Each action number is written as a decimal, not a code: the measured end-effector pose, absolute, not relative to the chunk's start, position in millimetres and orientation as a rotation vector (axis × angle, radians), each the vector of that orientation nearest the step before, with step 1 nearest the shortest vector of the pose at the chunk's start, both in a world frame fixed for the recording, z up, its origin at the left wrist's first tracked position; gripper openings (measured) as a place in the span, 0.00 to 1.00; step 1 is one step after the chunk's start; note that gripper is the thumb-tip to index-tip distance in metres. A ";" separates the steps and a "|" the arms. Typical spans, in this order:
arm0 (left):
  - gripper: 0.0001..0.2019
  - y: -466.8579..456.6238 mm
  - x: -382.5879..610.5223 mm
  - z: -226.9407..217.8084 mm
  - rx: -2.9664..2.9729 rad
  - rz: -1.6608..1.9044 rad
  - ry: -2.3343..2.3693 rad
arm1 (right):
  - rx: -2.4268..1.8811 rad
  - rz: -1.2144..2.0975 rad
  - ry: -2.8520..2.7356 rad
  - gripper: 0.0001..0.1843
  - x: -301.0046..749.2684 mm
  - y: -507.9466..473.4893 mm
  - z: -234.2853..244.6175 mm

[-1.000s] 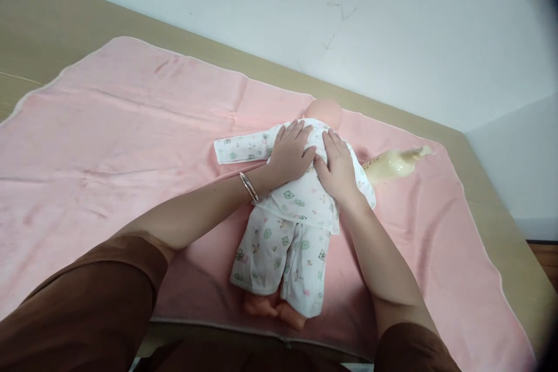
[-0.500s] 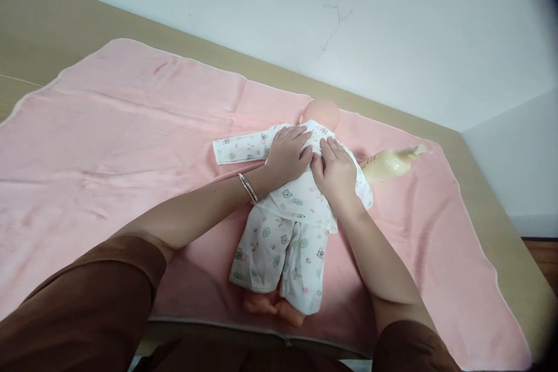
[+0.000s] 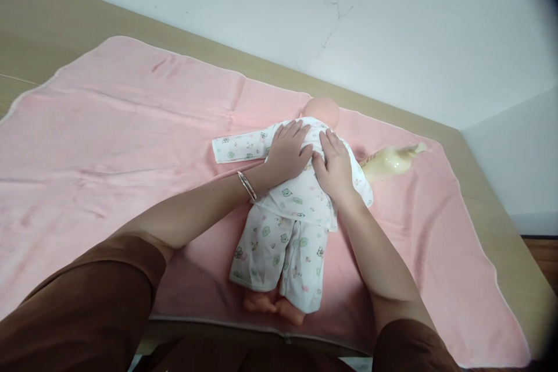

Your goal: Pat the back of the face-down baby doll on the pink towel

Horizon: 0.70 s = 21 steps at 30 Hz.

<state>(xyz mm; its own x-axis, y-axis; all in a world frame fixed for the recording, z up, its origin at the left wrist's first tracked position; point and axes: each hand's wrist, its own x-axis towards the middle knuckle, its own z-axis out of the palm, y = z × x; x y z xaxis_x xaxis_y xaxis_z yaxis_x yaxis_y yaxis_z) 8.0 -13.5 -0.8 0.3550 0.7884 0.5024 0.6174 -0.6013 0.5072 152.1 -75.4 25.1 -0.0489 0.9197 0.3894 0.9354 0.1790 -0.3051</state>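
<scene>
A baby doll lies face down on a pink blanket, its head toward the wall and its feet toward me. It wears a white printed top and matching trousers. My left hand rests flat on the left of the upper back, fingers spread. On the right of the back lies my right hand, also flat, its thumb close to the left one. One sleeve stretches out to the left. The doll's face is hidden.
A glossy pale yellow bottle-like object lies on the blanket right of the doll. The blanket covers much of a wooden table, which stands against a white wall.
My right hand's fingers have slid slightly up the doll's back, and my left hand has shifted a little. The doll stays in place.
</scene>
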 end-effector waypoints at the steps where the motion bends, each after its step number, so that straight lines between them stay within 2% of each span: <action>1: 0.24 -13.2 7.8 -1.2 2.388 1.090 1.261 | -1.728 -0.062 -1.951 0.29 151.8 -76.1 24.2; 14: 0.21 -21.9 2.5 10.5 2.387 1.135 1.312 | -1.669 -0.251 -1.811 0.23 148.0 -80.8 14.3; 21: 0.24 -15.5 6.3 3.8 2.395 1.072 1.271 | -1.718 -0.071 -1.967 0.28 153.3 -73.2 22.6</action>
<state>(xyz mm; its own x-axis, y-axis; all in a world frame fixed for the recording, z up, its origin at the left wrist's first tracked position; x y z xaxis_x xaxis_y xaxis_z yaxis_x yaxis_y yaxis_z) 6.3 -15.5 3.8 0.3579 0.7892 0.4990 0.6245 -0.5996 0.5005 153.3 -73.2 22.6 -0.0578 0.9088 0.4132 0.9363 0.1929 -0.2934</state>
